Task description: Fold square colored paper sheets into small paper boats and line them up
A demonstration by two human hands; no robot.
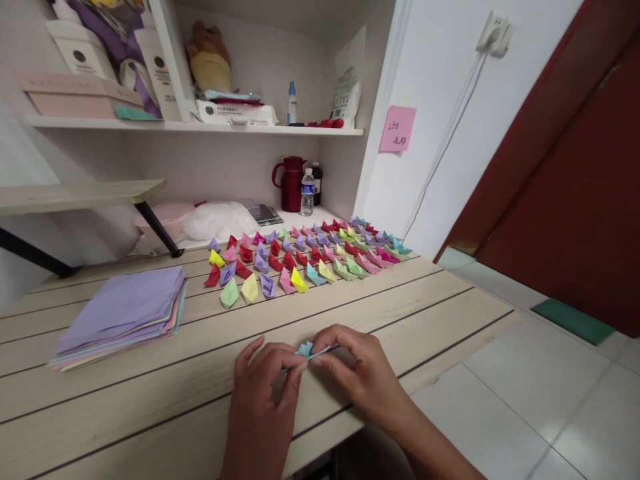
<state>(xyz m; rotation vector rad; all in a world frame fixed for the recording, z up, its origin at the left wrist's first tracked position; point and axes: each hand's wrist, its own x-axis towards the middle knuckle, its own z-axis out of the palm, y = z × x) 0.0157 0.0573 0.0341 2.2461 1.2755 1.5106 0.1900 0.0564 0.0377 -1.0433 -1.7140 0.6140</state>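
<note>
Between my two hands is a small light-blue folded paper boat (305, 349), held just above the front part of the wooden table. My left hand (265, 380) pinches its left end between thumb and index finger. On the other end, my right hand (353, 363) closes thumb and fingertips around the paper. Fingers cover much of the boat, so only its middle peak and a strip of the right edge show. Beyond my hands stand rows of folded paper boats (267, 285) in red, pink, purple, yellow, green and blue.
A stack of coloured paper sheets (123, 310) lies at the left, purple on top. Behind the boats are a red jug (291, 185), a water bottle (307, 193) and a white plastic bag (220, 221). A small raised shelf (80, 195) stands on black legs at the left.
</note>
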